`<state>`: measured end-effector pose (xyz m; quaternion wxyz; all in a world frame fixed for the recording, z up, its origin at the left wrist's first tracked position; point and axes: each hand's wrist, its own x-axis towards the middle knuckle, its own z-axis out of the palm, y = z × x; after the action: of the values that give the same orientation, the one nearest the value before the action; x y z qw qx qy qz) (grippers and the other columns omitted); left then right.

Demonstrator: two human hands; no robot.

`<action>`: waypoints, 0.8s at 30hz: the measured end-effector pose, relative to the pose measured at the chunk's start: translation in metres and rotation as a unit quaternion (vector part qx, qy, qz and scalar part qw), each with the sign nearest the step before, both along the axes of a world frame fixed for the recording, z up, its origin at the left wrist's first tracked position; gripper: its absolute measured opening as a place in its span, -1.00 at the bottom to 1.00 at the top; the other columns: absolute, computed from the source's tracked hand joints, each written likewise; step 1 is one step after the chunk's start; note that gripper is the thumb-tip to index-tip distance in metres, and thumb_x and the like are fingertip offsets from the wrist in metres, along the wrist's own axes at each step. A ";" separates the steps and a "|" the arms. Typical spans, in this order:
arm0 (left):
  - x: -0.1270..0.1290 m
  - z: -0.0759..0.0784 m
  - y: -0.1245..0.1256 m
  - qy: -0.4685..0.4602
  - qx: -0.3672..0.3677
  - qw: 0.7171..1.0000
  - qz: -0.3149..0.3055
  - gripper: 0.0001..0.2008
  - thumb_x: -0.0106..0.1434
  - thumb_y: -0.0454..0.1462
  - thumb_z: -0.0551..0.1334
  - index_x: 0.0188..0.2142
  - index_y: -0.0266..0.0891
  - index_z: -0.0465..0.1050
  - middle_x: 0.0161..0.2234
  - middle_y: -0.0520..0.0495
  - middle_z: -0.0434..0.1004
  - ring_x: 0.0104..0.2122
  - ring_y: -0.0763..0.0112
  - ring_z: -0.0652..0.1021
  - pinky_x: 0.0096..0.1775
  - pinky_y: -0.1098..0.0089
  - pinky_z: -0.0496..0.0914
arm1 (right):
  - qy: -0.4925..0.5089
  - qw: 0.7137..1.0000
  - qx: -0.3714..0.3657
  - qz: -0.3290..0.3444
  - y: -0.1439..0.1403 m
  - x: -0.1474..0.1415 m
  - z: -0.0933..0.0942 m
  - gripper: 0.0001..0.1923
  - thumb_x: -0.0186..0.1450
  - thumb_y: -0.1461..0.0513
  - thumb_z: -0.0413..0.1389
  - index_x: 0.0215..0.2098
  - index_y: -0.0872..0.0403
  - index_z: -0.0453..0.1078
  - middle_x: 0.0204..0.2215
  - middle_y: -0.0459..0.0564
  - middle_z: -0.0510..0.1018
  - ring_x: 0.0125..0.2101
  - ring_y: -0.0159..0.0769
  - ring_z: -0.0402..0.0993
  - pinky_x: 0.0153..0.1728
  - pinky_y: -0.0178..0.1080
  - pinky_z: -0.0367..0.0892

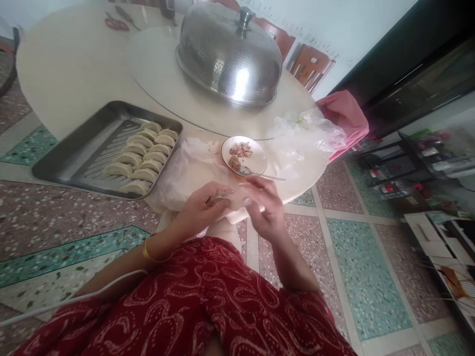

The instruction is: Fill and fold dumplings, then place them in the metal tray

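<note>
My left hand point(204, 207) is closed around a dumpling point(220, 195), a small pale folded piece of dough partly hidden by the fingers. Just to its right, my right hand point(267, 207) hovers over the table's near edge with thumb and fingers apart, slightly blurred. Beyond the hands, a white plate point(258, 146) carries chopped filling point(241, 150) and a metal spoon point(265, 175) whose handle sticks out over the rim. On the left, a dark metal baking tray point(74, 153) holds rows of crescent-shaped dumplings point(135, 148) along its right side.
Thin crumpled plastic point(178, 173) lies between tray and plate. A large perforated metal lid point(230, 59) covers part of the round table point(59, 64). A clear plastic bag point(308, 128) and pink cloth point(347, 116) sit at the right edge. Wooden chairs point(309, 64) stand behind.
</note>
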<state>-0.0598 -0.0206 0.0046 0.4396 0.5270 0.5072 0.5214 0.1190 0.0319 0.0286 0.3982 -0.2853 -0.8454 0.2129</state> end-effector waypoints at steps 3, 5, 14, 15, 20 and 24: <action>0.000 0.001 0.000 -0.003 0.020 1.000 0.018 -0.87 0.22 -0.27 0.19 -0.27 -0.21 0.48 -0.26 -0.03 0.52 -0.24 0.37 0.52 -0.20 0.38 0.42 | 0.045 0.996 -0.060 -0.046 -0.003 0.009 -0.006 -0.75 0.32 0.29 0.12 -0.09 -0.14 0.47 -0.15 -0.05 0.49 -0.09 -0.24 0.46 -0.09 -0.04 0.44; 0.000 0.000 0.001 0.012 0.036 0.999 0.017 -0.87 0.23 -0.27 0.18 -0.27 -0.21 0.48 -0.27 -0.04 0.50 -0.26 0.38 0.51 -0.24 0.39 0.42 | 0.040 0.991 -0.120 -0.053 -0.007 0.012 -0.010 -0.81 0.29 0.29 0.15 -0.17 -0.09 0.48 -0.19 -0.05 0.49 -0.15 -0.27 0.48 -0.12 -0.08 0.44; 0.003 -0.003 0.003 0.103 0.101 0.990 0.006 -0.87 0.27 -0.28 0.16 -0.26 -0.24 0.47 -0.21 -0.10 0.46 -0.24 0.35 0.51 -0.21 0.35 0.43 | 0.070 0.960 -0.258 -0.087 -0.010 0.001 -0.021 -0.97 0.17 0.24 0.16 -0.44 0.01 0.43 -0.40 -0.09 0.49 -0.32 -0.33 0.43 -0.22 -0.20 0.37; 0.003 -0.003 0.003 0.109 0.100 0.989 0.000 -0.87 0.26 -0.27 0.16 -0.26 -0.24 0.47 -0.20 -0.10 0.45 -0.22 0.34 0.51 -0.19 0.35 0.43 | 0.081 0.954 -0.275 -0.089 -0.008 0.000 -0.024 -0.95 0.17 0.22 0.16 -0.46 0.02 0.42 -0.41 -0.09 0.49 -0.34 -0.34 0.42 -0.24 -0.21 0.36; 0.003 -0.005 0.004 0.120 0.103 0.987 -0.028 -0.92 0.26 -0.27 0.19 -0.29 -0.22 0.43 -0.20 -0.10 0.43 -0.22 0.36 0.50 -0.19 0.36 0.43 | 0.113 0.923 -0.357 -0.091 0.001 -0.004 -0.033 -0.89 0.13 0.17 0.17 -0.49 0.04 0.42 -0.45 -0.13 0.46 -0.45 -0.40 0.37 -0.33 -0.27 0.34; 0.002 -0.008 0.005 0.125 0.096 0.986 -0.045 -0.94 0.27 -0.29 0.17 -0.30 -0.20 0.41 -0.21 -0.08 0.44 -0.27 0.40 0.49 -0.24 0.40 0.42 | 0.103 0.919 -0.371 -0.087 0.003 -0.010 -0.032 -0.87 0.12 0.16 0.18 -0.50 0.04 0.41 -0.50 -0.15 0.44 -0.46 -0.40 0.36 -0.35 -0.29 0.35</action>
<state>-0.0578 -0.0158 -0.0036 0.3429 0.6501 0.4813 0.4777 0.1093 0.0350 -0.0036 0.3655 -0.4619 -0.6317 0.5041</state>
